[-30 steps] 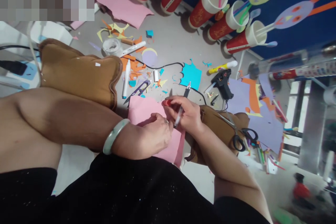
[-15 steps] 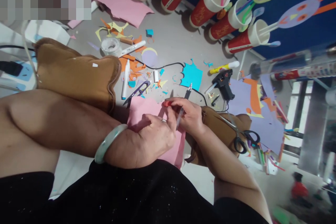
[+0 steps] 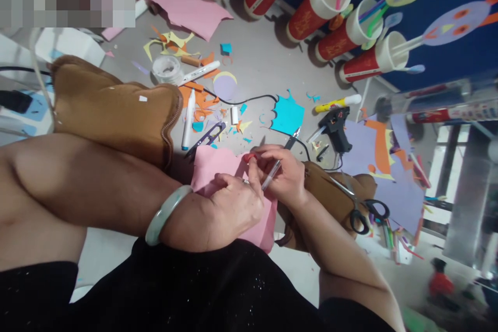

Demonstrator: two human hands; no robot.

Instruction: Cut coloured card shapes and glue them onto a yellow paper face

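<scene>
A sheet of pink paper (image 3: 212, 166) lies under my hands at the table's near edge. My left hand (image 3: 233, 207), with a pale green bangle above the wrist, rests over it. Its index fingertip presses a small red round piece (image 3: 249, 157) near the paper's far edge; the other fingers are bent and partly hidden. My right hand (image 3: 286, 174) is closed around a clear-barrelled pen (image 3: 271, 175) with a dark grip, its tip pointing away from me. The right fingertips lie close beside the red piece; whether they touch it, I cannot tell.
Beyond my hands lie a cyan paper piece (image 3: 288, 115), purple snips (image 3: 208, 139), a white marker (image 3: 189, 119) and paper scraps. A black glue gun (image 3: 336, 127) and scissors (image 3: 361, 207) are at right. Red cups (image 3: 305, 15) line the back. A brown cushion (image 3: 116, 109) sits left.
The whole view has shifted slightly. The pen has tilted a little, its tip swinging to the right. My left hand stays on the pink paper with its fingertip at the red piece.
</scene>
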